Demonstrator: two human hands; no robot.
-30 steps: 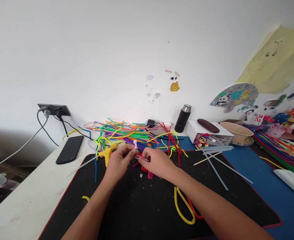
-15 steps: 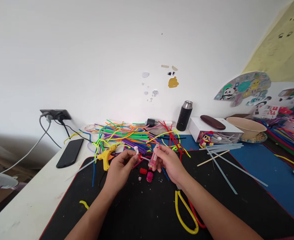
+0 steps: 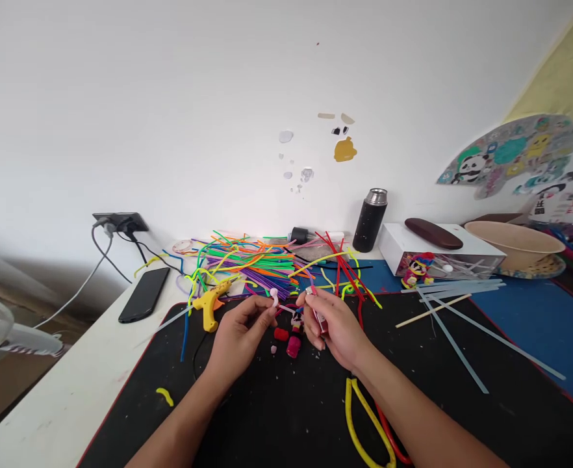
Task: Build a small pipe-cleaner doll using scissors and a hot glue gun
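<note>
Between the thumb and forefinger of my left hand point(image 3: 241, 335) is a small pale pink curled pipe cleaner piece point(image 3: 274, 298), its thin stem pointing right. My right hand point(image 3: 339, 328) is wrapped around a translucent pink-red lighter point(image 3: 319, 318), metal end up, close to that piece; I cannot make out a flame. Just under my hands, a small doll-like figure point(image 3: 297, 318) shows in part. A red fuzzy piece point(image 3: 280, 334), a magenta fuzzy piece point(image 3: 293, 346) and a pale pink bit point(image 3: 273, 350) lie on the black mat point(image 3: 267, 416).
A yellow glue gun point(image 3: 209, 305) lies left of my hands, near a phone point(image 3: 144, 296). Behind is a heap of coloured pipe cleaners point(image 3: 252, 265). Scissors point(image 3: 355, 422) lie under my right forearm. A black flask point(image 3: 370, 221), white box point(image 3: 442, 240) and glue sticks point(image 3: 457, 341) are right.
My right hand has turned the lighter, so its metal end now faces the pale pink piece and more of its body is covered. The view has shifted slightly left.
</note>
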